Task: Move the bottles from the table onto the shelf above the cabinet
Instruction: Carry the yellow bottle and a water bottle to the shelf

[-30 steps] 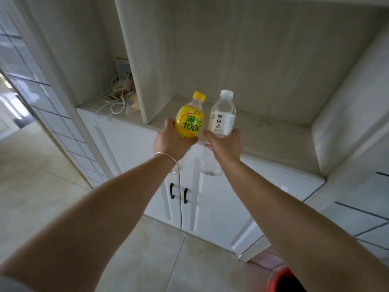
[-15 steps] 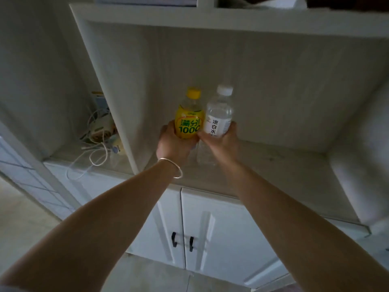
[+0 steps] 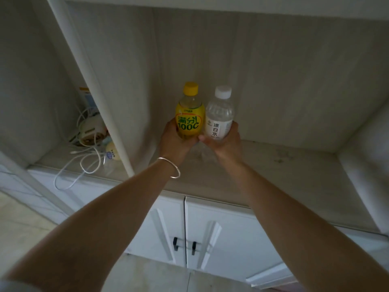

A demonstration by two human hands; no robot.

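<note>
the left hand (image 3: 174, 140) held the yellow bottle (image 3: 190, 114) tight. the right hand (image 3: 226, 142) held the clear bottle (image 3: 220, 114) tight. both bottles stood up side by side, touching, over the shelf (image 3: 284, 171) near its back wall. they looked almost set down. letting go was still left.

yellow bottle (image 3: 189, 116), clear bottle (image 3: 220, 116), upright, side by side, perhaps touching

"100C" on yellow bottle (image 3: 190, 121)
</note>
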